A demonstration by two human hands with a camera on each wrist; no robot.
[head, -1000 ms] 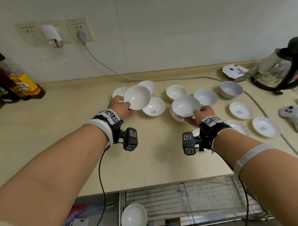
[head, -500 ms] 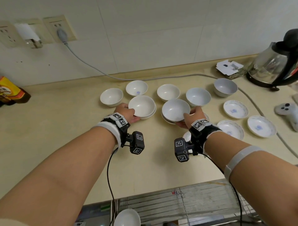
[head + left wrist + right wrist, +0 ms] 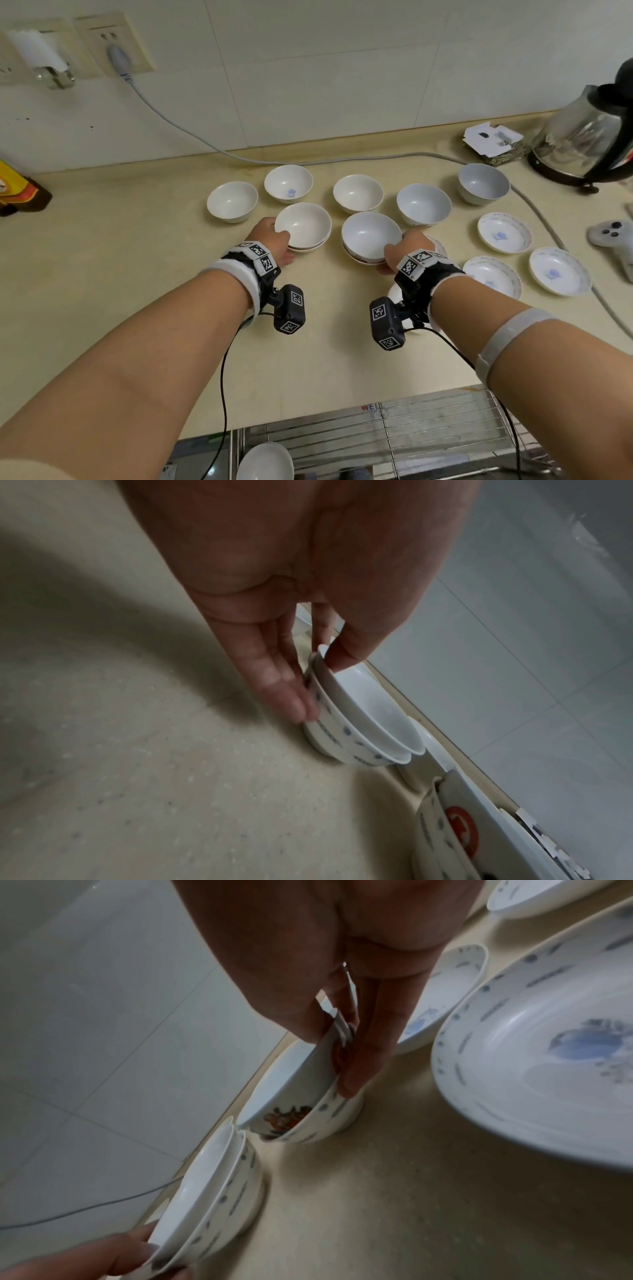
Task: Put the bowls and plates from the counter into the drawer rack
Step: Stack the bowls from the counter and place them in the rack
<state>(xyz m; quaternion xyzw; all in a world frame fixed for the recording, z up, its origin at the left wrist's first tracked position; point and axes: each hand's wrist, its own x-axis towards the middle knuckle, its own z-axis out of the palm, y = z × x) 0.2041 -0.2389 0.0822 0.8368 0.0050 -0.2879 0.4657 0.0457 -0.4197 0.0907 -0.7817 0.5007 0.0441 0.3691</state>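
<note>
Several white bowls and three blue-patterned plates (image 3: 504,232) sit on the beige counter (image 3: 137,274). My left hand (image 3: 274,240) pinches a plain white bowl (image 3: 303,224) nested in a blue-speckled bowl (image 3: 342,746). The thumb is inside the rim and the fingers (image 3: 291,696) lie on the lower bowl's outside. My right hand (image 3: 407,250) pinches another white bowl (image 3: 371,234) the same way, nested in a speckled bowl (image 3: 329,1123). Both stacks rest on the counter. The wire drawer rack (image 3: 394,435) is pulled out below the counter edge with one bowl (image 3: 265,462) in it.
A glass kettle (image 3: 589,137) stands at the back right and its grey cable (image 3: 534,209) runs past the plates. A white game controller (image 3: 613,240) lies at the right edge. A bottle (image 3: 17,192) stands at far left. Loose bowls (image 3: 358,193) sit just behind the stacks.
Both hands have come down from the air. Each has set its bowl into another bowl on the counter, so two nested pairs now stand there.
</note>
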